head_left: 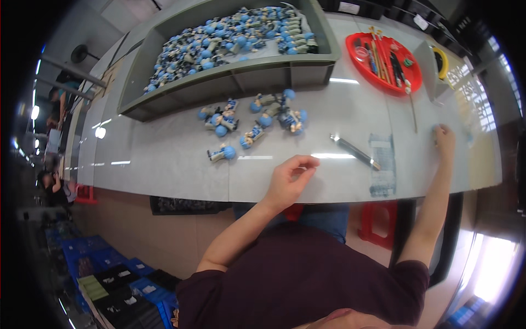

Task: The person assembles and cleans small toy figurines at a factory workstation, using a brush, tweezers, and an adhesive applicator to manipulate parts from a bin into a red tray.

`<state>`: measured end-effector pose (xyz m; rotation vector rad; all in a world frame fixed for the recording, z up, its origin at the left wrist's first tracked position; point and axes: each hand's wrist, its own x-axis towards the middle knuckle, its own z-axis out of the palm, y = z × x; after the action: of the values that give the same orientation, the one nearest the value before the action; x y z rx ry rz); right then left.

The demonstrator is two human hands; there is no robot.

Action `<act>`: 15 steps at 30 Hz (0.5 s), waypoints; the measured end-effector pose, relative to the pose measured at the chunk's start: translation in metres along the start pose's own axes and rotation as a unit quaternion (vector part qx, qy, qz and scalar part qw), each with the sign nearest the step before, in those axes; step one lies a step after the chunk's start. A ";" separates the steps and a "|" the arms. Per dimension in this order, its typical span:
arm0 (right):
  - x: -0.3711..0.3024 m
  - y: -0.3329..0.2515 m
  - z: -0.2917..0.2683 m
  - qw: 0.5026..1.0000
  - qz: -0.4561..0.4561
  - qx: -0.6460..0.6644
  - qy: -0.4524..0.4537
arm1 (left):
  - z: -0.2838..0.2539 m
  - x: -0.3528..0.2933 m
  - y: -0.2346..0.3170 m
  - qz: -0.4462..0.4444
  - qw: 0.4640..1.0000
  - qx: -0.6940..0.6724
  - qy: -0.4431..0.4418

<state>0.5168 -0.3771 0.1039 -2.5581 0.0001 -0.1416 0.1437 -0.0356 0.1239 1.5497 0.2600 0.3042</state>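
Observation:
My left hand (291, 180) hovers at the table's near edge, fingers curled and the thumb close to the index finger; nothing shows between them. To its upper left, a small loose group of toy figures with blue round heads (222, 153) lies on the grey table. A dark pen-like tool with a metal tip (356, 152) rests between my two hands, touched by neither. Farther right, my right hand (442, 136) is closed over the tabletop; whatever it may hold is hidden by the fingers.
A large grey-green bin (230, 82) full of similar figures stands at the back. Beside it sits a red tray (356, 66) with brushes and tools. A tape roll (440, 62) is at the far right. A red stool (377, 225) stands below the table.

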 end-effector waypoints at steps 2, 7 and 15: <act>0.011 0.014 0.003 1.000 -0.009 0.013 -0.011 | -0.006 0.004 0.006 0.030 0.998 0.055 0.023; 0.008 0.007 0.009 0.996 -0.014 -0.064 0.054 | -0.032 0.029 0.009 0.190 0.923 0.309 0.127; -0.160 -0.156 0.016 0.939 -0.226 0.257 0.018 | -0.058 0.072 0.017 0.281 0.780 0.554 0.078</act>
<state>0.3545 -0.2332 0.1592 -1.9912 -0.5418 -0.3186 0.1897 0.0442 0.1424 2.7888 0.0748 0.8572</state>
